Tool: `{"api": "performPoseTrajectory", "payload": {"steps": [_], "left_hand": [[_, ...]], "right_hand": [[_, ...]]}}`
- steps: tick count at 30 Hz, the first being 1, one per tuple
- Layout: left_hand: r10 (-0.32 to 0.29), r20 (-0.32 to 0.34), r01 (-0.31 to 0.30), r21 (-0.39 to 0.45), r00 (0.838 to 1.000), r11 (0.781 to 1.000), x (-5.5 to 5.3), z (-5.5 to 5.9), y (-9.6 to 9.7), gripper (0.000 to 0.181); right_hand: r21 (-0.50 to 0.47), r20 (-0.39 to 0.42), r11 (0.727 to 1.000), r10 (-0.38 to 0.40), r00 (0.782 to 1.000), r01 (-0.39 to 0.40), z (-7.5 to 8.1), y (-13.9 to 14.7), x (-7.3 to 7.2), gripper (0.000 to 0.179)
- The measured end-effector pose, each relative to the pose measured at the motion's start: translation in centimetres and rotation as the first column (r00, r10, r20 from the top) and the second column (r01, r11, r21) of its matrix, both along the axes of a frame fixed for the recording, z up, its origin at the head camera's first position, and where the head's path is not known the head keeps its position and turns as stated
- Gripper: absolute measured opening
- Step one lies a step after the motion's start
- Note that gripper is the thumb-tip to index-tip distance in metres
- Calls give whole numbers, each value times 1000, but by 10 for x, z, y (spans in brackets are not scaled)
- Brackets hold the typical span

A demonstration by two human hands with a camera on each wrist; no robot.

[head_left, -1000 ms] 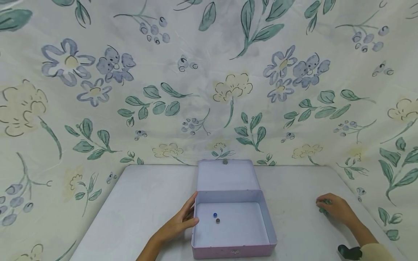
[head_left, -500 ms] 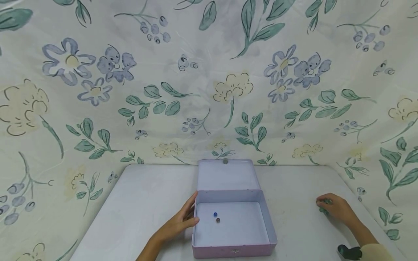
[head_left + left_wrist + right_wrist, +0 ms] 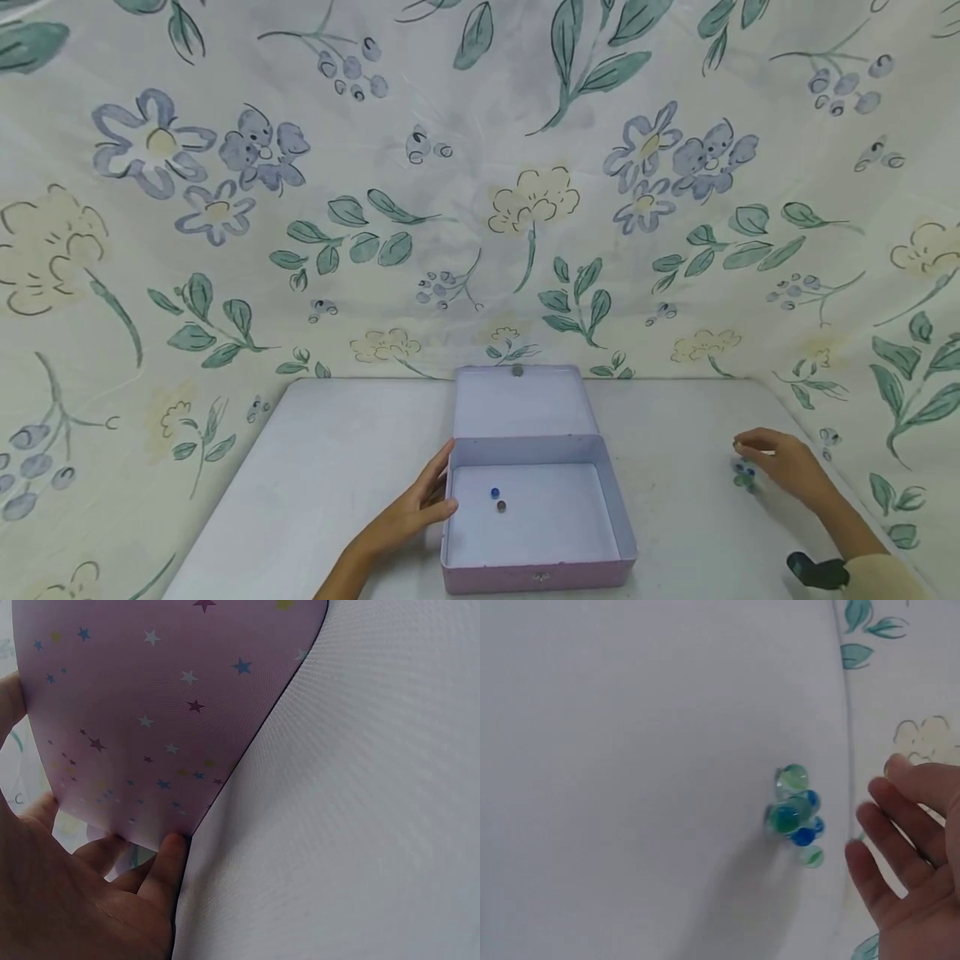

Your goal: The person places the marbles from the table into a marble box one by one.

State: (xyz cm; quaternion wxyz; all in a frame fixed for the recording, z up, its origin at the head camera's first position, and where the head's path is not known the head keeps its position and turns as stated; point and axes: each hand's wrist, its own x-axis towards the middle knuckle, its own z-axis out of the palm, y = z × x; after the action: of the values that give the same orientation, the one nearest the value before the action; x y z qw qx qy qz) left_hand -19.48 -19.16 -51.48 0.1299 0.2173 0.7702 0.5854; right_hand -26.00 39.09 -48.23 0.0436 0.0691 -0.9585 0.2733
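My left hand holds the left side of an open pink tin box, thumb over the rim, fingers along the outer wall. Stars decorate that wall in the left wrist view. Inside the box lie a blue marble and a dark brownish marble. At the right, my right hand pinches a small yellowish-brown marble, mostly hidden by thumb and index fingertips; its other fingers are loosely bent. Close beside it, several green and blue glass marbles sit clustered on the table.
The box's lid leans back toward the floral cloth that hangs behind and around the white table. A dark object is at the right wrist, by the pale sleeve.
My right hand has lifted and shifted slightly right and away, uncovering the clustered marbles that were under its fingers. The left hand and box stay in place.
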Motion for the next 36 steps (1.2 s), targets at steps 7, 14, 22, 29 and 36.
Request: {"api": "performPoseTrajectory", "payload": {"steps": [7,14,22,29,36], "left_hand": [[-6,-3,6,15,1000,1000,1,1,-1,84],[-4,2,4,14,1000,1000,4,-3,-1,84],[7,8,-7,6,1000,1000,7,0,0,84],[4,7,-4,8,1000,1000,8,1,0,85],[1,11,-1,12,1000,1000,10,0,-1,85]], "right_hand": [[-137,22,989,57,998,-54,8,-7,1,30],[-156,11,984,84,996,-81,17,-21,2,33],[-166,-3,974,158,988,-156,31,-43,0,31],[-176,-65,945,266,962,-274,41,-65,3,21],[-142,-77,926,343,936,-350,51,-90,2,17]]}}
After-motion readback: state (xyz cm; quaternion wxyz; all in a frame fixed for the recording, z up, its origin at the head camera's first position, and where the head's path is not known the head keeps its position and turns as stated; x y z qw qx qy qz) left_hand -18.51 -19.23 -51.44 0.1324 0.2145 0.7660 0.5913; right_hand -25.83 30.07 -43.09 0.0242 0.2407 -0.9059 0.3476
